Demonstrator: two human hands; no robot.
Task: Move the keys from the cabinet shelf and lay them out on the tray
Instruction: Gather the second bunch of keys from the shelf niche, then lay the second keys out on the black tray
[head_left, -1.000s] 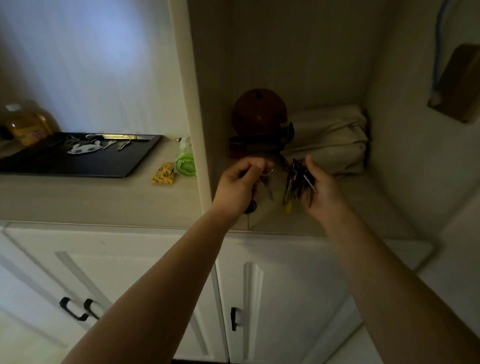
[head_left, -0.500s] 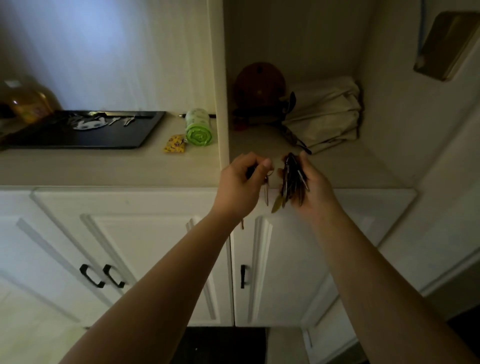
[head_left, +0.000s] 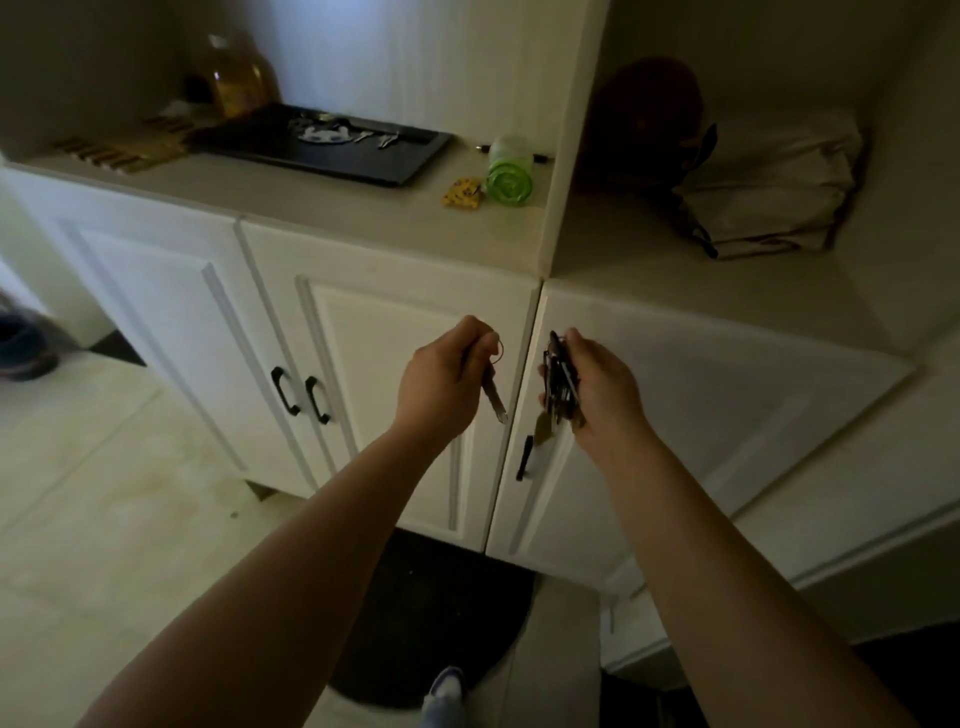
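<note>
L hand (head_left: 441, 379) pinches single key (head_left: 493, 395) w/ ring, hanging down. R hand (head_left: 597, 389) closed on key bunch (head_left: 560, 382). I see both in front of cabinet doors (head_left: 395, 374); black tray (head_left: 332, 150) on counter, few keys (head_left: 374, 137) on it.

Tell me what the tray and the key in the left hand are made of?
Tray: smooth and black with a slight sheen, so probably plastic or coated metal; the dim light leaves that open. Key hanging from the left hand: thin, grey and shiny along its blade, with a wire ring on top, so most likely metal.
</note>
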